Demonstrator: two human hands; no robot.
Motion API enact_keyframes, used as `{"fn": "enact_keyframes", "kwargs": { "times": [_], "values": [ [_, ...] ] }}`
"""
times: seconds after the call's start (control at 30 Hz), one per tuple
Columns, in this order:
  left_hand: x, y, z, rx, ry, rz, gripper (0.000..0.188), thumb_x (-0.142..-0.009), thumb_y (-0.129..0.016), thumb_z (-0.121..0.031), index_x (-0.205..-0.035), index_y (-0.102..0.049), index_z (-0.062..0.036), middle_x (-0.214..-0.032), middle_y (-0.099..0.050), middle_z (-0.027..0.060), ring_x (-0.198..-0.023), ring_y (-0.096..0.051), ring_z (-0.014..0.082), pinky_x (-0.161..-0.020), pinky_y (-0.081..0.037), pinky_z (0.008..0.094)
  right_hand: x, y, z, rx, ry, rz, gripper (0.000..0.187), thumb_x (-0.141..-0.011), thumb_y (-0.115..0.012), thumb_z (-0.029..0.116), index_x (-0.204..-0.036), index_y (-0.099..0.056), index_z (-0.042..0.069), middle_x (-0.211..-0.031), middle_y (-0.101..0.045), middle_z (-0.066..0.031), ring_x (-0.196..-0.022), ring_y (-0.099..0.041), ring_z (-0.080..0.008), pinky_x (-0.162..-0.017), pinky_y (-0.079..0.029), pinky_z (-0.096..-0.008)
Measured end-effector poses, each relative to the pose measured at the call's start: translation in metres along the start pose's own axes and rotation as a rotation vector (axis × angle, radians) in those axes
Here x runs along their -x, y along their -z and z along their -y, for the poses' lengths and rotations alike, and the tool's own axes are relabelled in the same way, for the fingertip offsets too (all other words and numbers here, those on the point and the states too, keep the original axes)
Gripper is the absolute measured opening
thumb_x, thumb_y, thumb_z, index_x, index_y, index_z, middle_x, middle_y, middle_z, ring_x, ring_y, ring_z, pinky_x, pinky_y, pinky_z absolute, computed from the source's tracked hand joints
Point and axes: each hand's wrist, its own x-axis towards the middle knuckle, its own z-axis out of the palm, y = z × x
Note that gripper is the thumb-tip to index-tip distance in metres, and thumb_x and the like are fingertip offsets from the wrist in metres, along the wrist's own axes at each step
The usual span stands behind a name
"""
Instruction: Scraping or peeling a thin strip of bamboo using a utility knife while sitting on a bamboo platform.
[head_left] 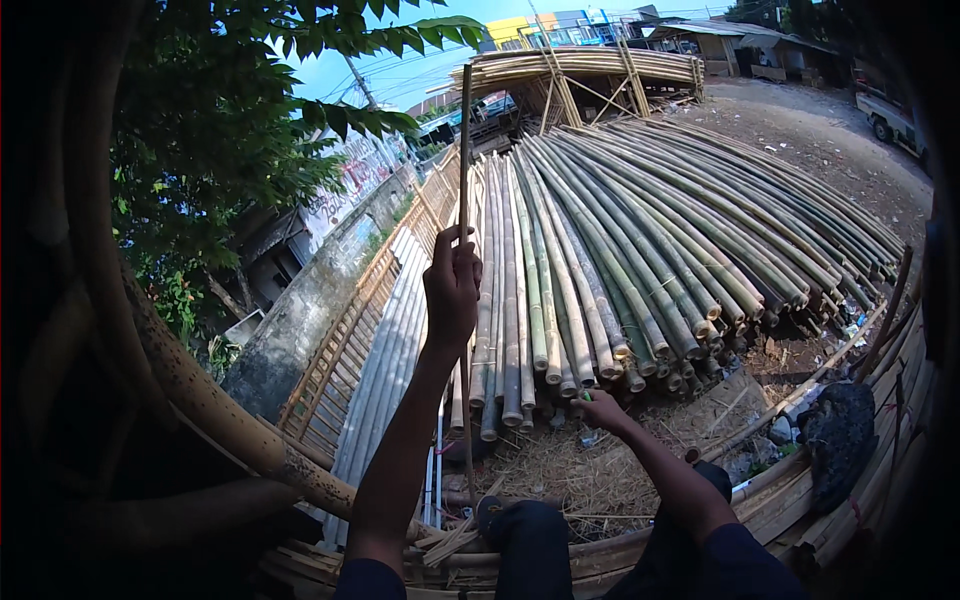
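Observation:
My left hand [453, 290] is raised in front of me, its fingers wrapped round a long thin bamboo strip [466, 140]. The strip stands nearly upright, its top well above the hand and its lower part running down behind my forearm toward the ground. Lower and to the right, my right hand [606, 411] is closed on a small object with a bright green end [586, 396]. What kind of object that is cannot be made out. Behind it are the cut ends of a large stack of bamboo poles [600, 270], apart from the strip.
A slatted bamboo panel [335, 355] and pale grey corrugated sheets [385, 370] lean at the left by a concrete wall [290, 330]. A thick bamboo pole [235, 430] curves across the near left. Split bamboo [780, 505] and a dark clump [838, 445] lie at right.

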Motion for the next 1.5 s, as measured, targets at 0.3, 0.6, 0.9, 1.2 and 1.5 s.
{"fn": "enact_keyframes", "kwargs": {
  "times": [0.3,0.6,0.9,1.2,1.5],
  "values": [
    [0.063,-0.054,0.047,0.012,0.078,-0.266,0.013,-0.099,-0.034,-0.015,-0.099,-0.038,-0.0027,-0.1,-0.065,0.0215,-0.095,-0.064,0.0252,-0.084,-0.05,0.0366,0.011,-0.013,0.036,-0.783,-0.155,0.216,0.051,-0.086,-0.058,0.05,-0.107,-0.053,0.004,-0.093,-0.066,-0.0167,-0.075,-0.066,-0.0213,-0.059,-0.052,-0.0297],
    [0.274,-0.079,0.087,0.609,0.467,-0.093,0.016,-0.097,-0.045,-0.014,-0.107,-0.039,-0.003,-0.132,-0.044,0.0259,-0.126,-0.043,0.0301,-0.1,-0.043,0.041,-0.015,0.006,-0.008,-1.159,-0.134,-0.233,0.019,-0.086,-0.055,0.005,-0.102,-0.051,-0.003,-0.093,-0.063,-0.0135,-0.083,-0.065,-0.0262,-0.067,-0.054,-0.0375],
    [0.398,0.03,0.048,1.483,1.272,0.493,0.055,-0.096,-0.039,-0.044,-0.126,-0.033,0.0018,-0.12,-0.05,0.031,-0.1,-0.061,0.0384,-0.071,-0.059,0.0429,-0.011,0.007,0.012,-0.629,0.166,-0.23,0.021,-0.087,-0.057,0.008,-0.082,-0.036,0.012,-0.085,-0.066,-0.0123,-0.064,-0.067,-0.0191,-0.043,-0.05,-0.0287],
    [0.414,0.017,0.032,0.813,1.438,0.389,0.025,-0.099,-0.041,-0.025,-0.105,-0.048,-0.0013,-0.068,-0.044,-0.0015,-0.048,-0.035,0.0027,-0.041,-0.029,0.0167,-0.001,0.009,0.023,-0.5,0.188,-0.195,0.022,-0.088,-0.056,0.007,-0.08,-0.036,0.009,-0.083,-0.066,-0.0129,-0.058,-0.066,-0.0194,-0.04,-0.048,-0.0253],
    [0.378,-0.026,0.044,0.603,1.281,0.157,0.019,-0.089,-0.037,-0.012,-0.097,-0.052,-0.0021,-0.062,-0.036,-0.005,-0.044,-0.023,0.0002,-0.038,-0.017,0.0161,0.039,0.012,0.034,0.48,0.084,0.195,0.033,-0.087,-0.057,0.031,-0.085,-0.059,-0.002,-0.063,-0.062,-0.01,-0.057,-0.062,-0.0181,-0.054,-0.048,-0.0317]
  ]
}}
